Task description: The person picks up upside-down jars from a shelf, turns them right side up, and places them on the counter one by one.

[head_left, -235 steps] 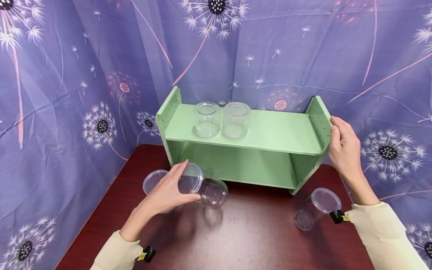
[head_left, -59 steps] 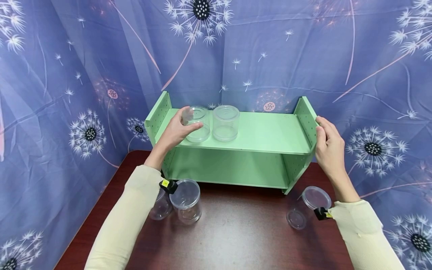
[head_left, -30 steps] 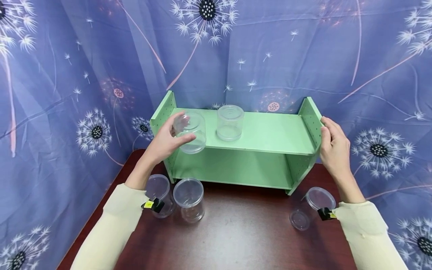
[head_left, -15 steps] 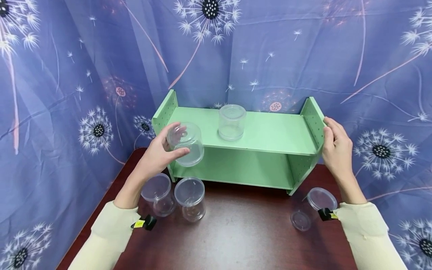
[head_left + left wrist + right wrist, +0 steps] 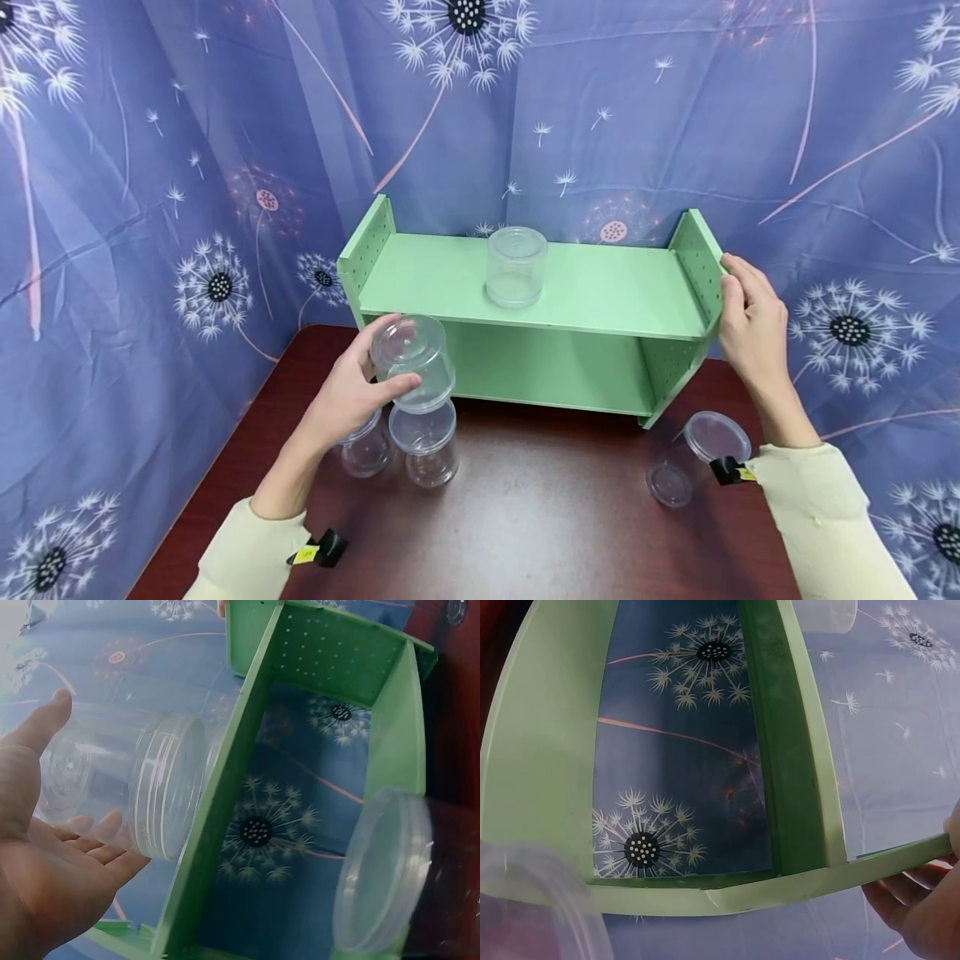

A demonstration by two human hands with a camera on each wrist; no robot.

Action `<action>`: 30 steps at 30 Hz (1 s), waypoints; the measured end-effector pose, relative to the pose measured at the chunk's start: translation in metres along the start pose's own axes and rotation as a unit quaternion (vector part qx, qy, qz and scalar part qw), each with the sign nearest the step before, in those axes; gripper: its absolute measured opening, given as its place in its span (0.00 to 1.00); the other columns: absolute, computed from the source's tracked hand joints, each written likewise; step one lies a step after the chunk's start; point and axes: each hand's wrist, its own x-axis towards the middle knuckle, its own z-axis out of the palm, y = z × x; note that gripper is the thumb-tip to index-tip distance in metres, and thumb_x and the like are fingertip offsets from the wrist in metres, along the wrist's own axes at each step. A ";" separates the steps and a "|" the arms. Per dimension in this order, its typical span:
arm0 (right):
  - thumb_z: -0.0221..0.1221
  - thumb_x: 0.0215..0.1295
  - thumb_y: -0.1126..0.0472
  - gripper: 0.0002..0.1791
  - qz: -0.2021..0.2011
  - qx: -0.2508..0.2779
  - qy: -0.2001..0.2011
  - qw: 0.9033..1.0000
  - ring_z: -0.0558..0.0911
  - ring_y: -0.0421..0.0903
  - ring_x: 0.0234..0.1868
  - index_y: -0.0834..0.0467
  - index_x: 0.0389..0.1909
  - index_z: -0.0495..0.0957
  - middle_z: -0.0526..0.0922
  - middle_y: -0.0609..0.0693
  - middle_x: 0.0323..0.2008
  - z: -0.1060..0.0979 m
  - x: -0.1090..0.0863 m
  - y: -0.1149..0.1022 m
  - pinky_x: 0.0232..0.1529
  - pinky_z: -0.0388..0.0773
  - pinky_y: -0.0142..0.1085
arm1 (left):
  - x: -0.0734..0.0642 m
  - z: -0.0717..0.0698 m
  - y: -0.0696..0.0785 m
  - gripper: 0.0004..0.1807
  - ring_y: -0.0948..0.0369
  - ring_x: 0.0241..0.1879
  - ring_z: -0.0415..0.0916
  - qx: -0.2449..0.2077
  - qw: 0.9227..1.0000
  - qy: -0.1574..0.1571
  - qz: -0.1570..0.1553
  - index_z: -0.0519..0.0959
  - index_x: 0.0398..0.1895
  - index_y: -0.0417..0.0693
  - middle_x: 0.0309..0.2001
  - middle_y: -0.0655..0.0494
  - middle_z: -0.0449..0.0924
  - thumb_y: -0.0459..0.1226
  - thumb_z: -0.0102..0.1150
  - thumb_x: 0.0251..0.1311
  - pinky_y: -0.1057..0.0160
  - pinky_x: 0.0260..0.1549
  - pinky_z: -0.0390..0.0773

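One of the hands, the left hand (image 5: 348, 383), curls thumb and fingers around the raised jar (image 5: 412, 362), left of the frame's middle; the plastic looks smooth, so a weak squeeze could let it slip. Lower left, the half-hidden jar (image 5: 367, 454) sits close behind that wrist, which could brush it over. Beside it, the lidded jar (image 5: 431, 467) stands on the bench (image 5: 525, 517), just under the raised jar in the frame; the left wrist view shows a gap between them, yet lowering straight down would probably knock them together. Upper middle, the upright jar (image 5: 517, 271) rests on the green shelf (image 5: 607, 283), and a jolt there could shift it. Lower right, the lone jar (image 5: 708, 446) is near the right sleeve (image 5: 817, 500), which might tip it. Farther right, the right hand (image 5: 756, 325) grips the shelf's side panel (image 5: 701, 267); a hard pull would likely tilt everything.
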 end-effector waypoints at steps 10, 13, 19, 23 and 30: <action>0.50 0.81 0.57 0.21 0.031 0.011 -0.015 0.999 0.76 0.37 0.62 0.56 0.68 0.78 0.78 0.54 0.67 -0.001 0.000 -0.001 0.55 0.68 0.21 | -0.017 0.033 -0.014 0.44 0.60 0.68 0.71 -0.082 0.996 0.023 -0.003 0.57 0.78 0.39 0.71 0.41 0.71 0.27 0.69 0.61 0.68 0.65 0.71; 0.51 0.81 0.56 0.22 0.046 0.012 -0.014 0.999 0.76 0.30 0.54 0.54 0.69 0.77 0.78 0.54 0.67 -0.002 -0.001 -0.002 0.52 0.69 0.22 | -0.017 0.045 -0.017 0.44 0.53 0.70 0.69 -0.115 0.993 0.022 -0.008 0.57 0.78 0.38 0.71 0.40 0.70 0.27 0.70 0.61 0.65 0.66 0.71; 0.53 0.79 0.57 0.22 0.069 0.027 0.030 0.997 0.78 0.32 0.52 0.55 0.69 0.78 0.79 0.55 0.64 -0.003 -0.008 -0.003 0.50 0.73 0.22 | -0.015 0.071 -0.022 0.45 0.47 0.71 0.67 -0.157 0.988 0.009 -0.010 0.56 0.78 0.37 0.72 0.39 0.68 0.28 0.69 0.61 0.57 0.71 0.66; 0.54 0.76 0.63 0.20 0.053 0.058 0.091 0.993 0.79 0.36 0.54 0.61 0.64 0.80 0.81 0.51 0.57 -0.006 -0.018 -0.011 0.54 0.75 0.24 | -0.015 0.090 -0.027 0.45 0.46 0.71 0.67 -0.175 0.985 0.003 -0.008 0.56 0.79 0.38 0.72 0.39 0.67 0.32 0.70 0.62 0.53 0.72 0.64; 0.51 0.70 0.73 0.18 -0.032 0.130 0.157 0.978 0.79 0.44 0.53 0.73 0.56 0.81 0.82 0.54 0.54 -0.010 -0.052 -0.063 0.57 0.75 0.29 | -0.016 0.120 -0.044 0.46 0.43 0.72 0.65 -0.220 0.975 -0.001 -0.007 0.55 0.78 0.36 0.73 0.33 0.64 0.35 0.71 0.62 0.53 0.71 0.66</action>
